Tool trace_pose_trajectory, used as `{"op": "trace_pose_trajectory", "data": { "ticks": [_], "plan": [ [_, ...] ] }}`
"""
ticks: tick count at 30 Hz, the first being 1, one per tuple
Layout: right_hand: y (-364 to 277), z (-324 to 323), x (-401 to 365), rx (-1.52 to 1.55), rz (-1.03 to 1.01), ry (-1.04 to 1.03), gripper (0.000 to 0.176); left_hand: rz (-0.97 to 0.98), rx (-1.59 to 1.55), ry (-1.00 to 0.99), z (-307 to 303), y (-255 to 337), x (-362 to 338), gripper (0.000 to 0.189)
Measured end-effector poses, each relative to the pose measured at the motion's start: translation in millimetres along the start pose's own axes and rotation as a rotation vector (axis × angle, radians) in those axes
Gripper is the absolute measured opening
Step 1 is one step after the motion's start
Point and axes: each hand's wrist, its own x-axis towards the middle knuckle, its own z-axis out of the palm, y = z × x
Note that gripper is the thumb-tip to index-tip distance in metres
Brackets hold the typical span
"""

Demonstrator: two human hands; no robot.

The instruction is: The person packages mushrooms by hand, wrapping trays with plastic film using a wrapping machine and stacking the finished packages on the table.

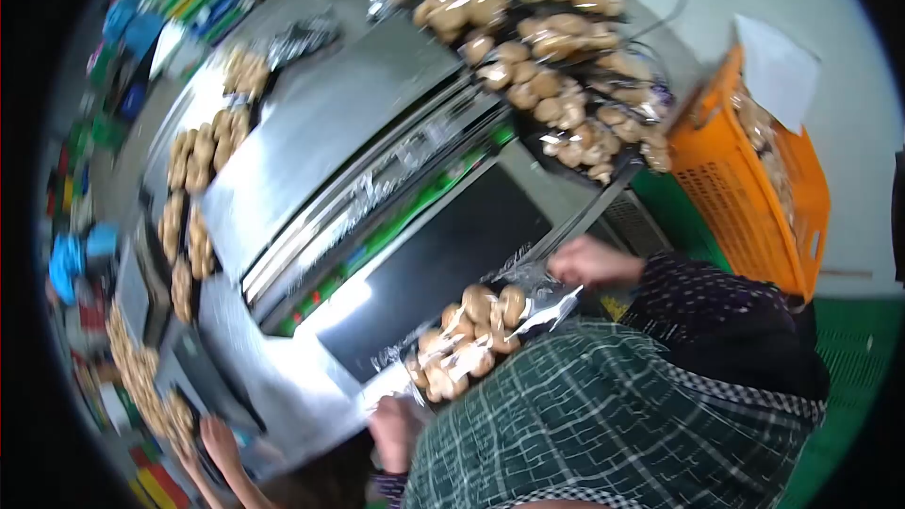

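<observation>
A dark tray of light brown mushrooms (467,339) lies tilted in the view against the front of the wrapping machine, close to the green checked apron. Clear plastic film (549,306) covers it and stretches out at both ends. Beyond the tray's right end, my right hand (594,262) is closed on the film. My left hand (391,429), blurred, is at the other end with its fingers closed at the film's edge. Between the tray and the film roll is the machine's dark plate (438,269).
Wrapped mushroom packs (556,66) are piled beyond the machine's metal cover (320,141). An orange crate (745,179) with packs and a white sheet stands at the right. More mushroom trays (203,151) line the left. A co-worker's hands (222,452) reach in at lower left.
</observation>
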Motion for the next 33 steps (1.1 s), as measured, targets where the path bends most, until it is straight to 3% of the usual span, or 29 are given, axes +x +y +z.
{"op": "trace_pose_trajectory", "data": {
  "ticks": [2,4,5,8,11,12,13,14,16,17,19,20,21,22,23,25,26,28,29,31,33],
  "plan": [
    [46.5,25.8,31.0,-0.134,-0.125,-0.134,0.013,-0.149,-0.321,0.187,-14.1,32.1,23.3,0.014],
    [58.1,65.5,56.5,-0.413,-0.187,-0.206,0.021,-0.091,-0.552,0.277,-26.5,67.5,49.2,0.012],
    [81.1,90.3,66.1,0.425,-0.341,-0.222,0.030,-0.046,-0.604,0.283,-36.0,83.6,62.4,0.012],
    [25.8,105.8,66.9,0.015,-0.365,-0.670,0.029,0.349,-0.800,0.252,-41.8,163.0,79.5,0.017],
    [-5.1,124.9,41.7,-0.106,-0.471,-0.856,0.029,0.764,-0.943,0.112,-61.6,206.0,81.8,0.024],
    [-10.8,126.5,31.1,-0.112,-0.506,-0.868,0.028,0.701,-1.048,-0.105,-88.6,221.4,75.9,0.019],
    [-12.9,127.7,24.1,-0.108,-0.537,-0.850,0.028,0.975,-1.146,-0.360,-86.5,211.0,89.1,0.026],
    [-15.2,126.9,18.5,-0.098,-0.564,-0.817,0.028,0.936,-1.290,-0.655,-101.9,209.1,88.9,0.029],
    [-18.4,111.6,11.0,-0.108,-0.618,-0.682,0.028,0.603,-1.626,-1.210,-126.3,202.7,86.4,0.034],
    [-16.2,94.3,9.9,-0.154,-0.664,-0.518,0.028,0.428,-1.736,-1.407,-132.2,195.3,86.1,0.037],
    [-5.0,56.4,20.2,-0.409,-0.729,-0.090,0.028,0.171,-1.898,-1.633,-127.0,193.9,88.7,0.043],
    [-24.6,51.4,-7.9,0.037,-0.658,-0.148,0.034,0.074,-1.960,-1.686,-119.2,197.9,92.2,0.046],
    [-44.0,46.9,-35.9,0.491,-0.607,-0.191,0.041,0.000,-2.003,-1.687,-109.2,204.4,96.2,0.049],
    [-42.5,46.8,-33.9,0.122,-0.626,-0.175,0.033,-0.063,-2.023,-1.638,-98.7,209.1,98.5,0.052],
    [-64.8,47.7,-50.6,0.131,-0.757,-0.053,0.031,-0.096,-2.016,-1.499,-88.2,212.0,99.4,0.055],
    [-88.2,23.8,-34.2,0.302,-0.512,-0.003,0.030,-0.100,-1.922,-1.156,-79.2,223.1,106.3,0.061],
    [-106.7,-1.3,-31.0,0.061,-0.455,0.191,0.029,-0.065,-1.861,-1.033,-78.4,226.1,112.5,0.064],
    [-154.6,-35.0,-33.7,-0.040,-0.625,0.500,0.023,0.025,-1.781,-0.882,-81.2,225.8,124.4,0.070],
    [-181.5,-57.2,-22.7,0.121,-0.804,0.559,0.029,0.192,-1.721,-0.928,-81.3,216.1,130.0,0.070],
    [-237.6,-86.9,-3.1,0.730,-0.973,0.340,0.041,0.236,-1.619,-0.862,-88.6,204.2,141.9,0.059],
    [-261.8,-68.0,11.5,0.844,-0.877,0.283,0.052,0.207,-1.579,-0.621,-95.5,184.8,135.0,0.047]
  ]
}}
